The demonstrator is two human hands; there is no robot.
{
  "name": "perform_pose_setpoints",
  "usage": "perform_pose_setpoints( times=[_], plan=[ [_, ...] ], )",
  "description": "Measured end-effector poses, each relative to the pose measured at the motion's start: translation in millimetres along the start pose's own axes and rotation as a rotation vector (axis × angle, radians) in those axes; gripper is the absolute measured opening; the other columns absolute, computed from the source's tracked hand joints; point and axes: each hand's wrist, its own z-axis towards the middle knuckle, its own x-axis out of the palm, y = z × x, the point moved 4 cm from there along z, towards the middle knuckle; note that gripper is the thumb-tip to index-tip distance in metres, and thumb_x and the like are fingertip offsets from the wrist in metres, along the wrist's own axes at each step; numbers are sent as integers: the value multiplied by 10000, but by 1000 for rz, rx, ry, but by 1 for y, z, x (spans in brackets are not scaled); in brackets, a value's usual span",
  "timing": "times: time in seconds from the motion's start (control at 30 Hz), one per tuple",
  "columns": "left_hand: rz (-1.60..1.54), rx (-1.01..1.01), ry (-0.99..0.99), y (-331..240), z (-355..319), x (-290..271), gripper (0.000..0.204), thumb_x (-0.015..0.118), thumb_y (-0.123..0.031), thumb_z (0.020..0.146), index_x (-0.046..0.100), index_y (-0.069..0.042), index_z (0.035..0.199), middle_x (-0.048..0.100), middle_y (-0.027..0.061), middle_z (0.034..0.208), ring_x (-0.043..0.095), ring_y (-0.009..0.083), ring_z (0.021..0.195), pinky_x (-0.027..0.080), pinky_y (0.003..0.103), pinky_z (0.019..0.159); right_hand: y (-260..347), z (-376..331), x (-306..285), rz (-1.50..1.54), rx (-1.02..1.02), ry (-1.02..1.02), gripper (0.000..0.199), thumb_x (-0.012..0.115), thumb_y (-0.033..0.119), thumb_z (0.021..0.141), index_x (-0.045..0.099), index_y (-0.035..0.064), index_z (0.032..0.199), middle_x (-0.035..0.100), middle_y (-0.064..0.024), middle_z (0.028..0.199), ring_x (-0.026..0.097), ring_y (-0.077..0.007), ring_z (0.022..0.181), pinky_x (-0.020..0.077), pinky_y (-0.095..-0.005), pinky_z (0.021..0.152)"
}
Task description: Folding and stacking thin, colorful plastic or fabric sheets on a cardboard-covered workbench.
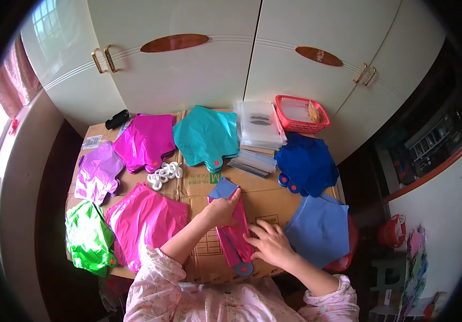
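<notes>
A folded foil piece [240, 242], pink with blue ends, lies on the cardboard [266, 201] from about its middle toward the near edge. The left hand [221, 211] curls over its upper part; whether it grips or only presses, I cannot tell. The right hand [268, 244] is open, fingers spread at the piece's right side. White rings [165, 174] lie left of centre, a teal foil stack [205, 134] at the far edge, light-blue foil [319, 231] by the near right corner.
</notes>
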Motion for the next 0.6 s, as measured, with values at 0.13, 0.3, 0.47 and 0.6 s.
perform_pose_setpoints(
  times=[0.13, 0.3, 0.47, 0.6],
  plan=[
    [-5, 5, -47, 0, 3, 3, 1103, 769, -409, 668, 150, 97, 1428, 647, 258, 824, 654, 388, 764, 525, 440, 671, 8, -11, 13, 83, -90, -108, 257, 691, 155, 714, 691, 81, 960, 632, -49, 1097, 541, -220, 1145, 434, -370, 908],
    [90, -68, -93, -14, 1, 0, 1091, 760, -508, 662, 228, 96, 1398, 662, 208, 788, 673, 342, 717, 540, 425, 616, 29, -4, 20, 136, -98, -224, 104, 570, 74, 714, 626, 34, 793, 587, -99, 858, 601, -238, 850, 489, -341, 790],
    [99, -146, -82, -24, 0, -5, 1104, 745, -595, 645, 264, 98, 1358, 648, 221, 741, 666, 381, 699, 534, 454, 598, 46, 5, 39, -58, 33, -353, 357, 550, 100, 744, 603, 36, 1091, 481, -59, 802, 512, -210, 750, 503, -300, 661],
    [128, -214, -156, -16, 6, 2, 1076, 746, -601, 632, 287, 29, 1375, 650, 198, 719, 672, 363, 684, 543, 427, 570, 48, 2, 49, -75, 60, -315, 442, 533, 94, 761, 575, 13, 1194, 477, -64, 830, 491, -214, 769, 496, -308, 684]
  ],
)
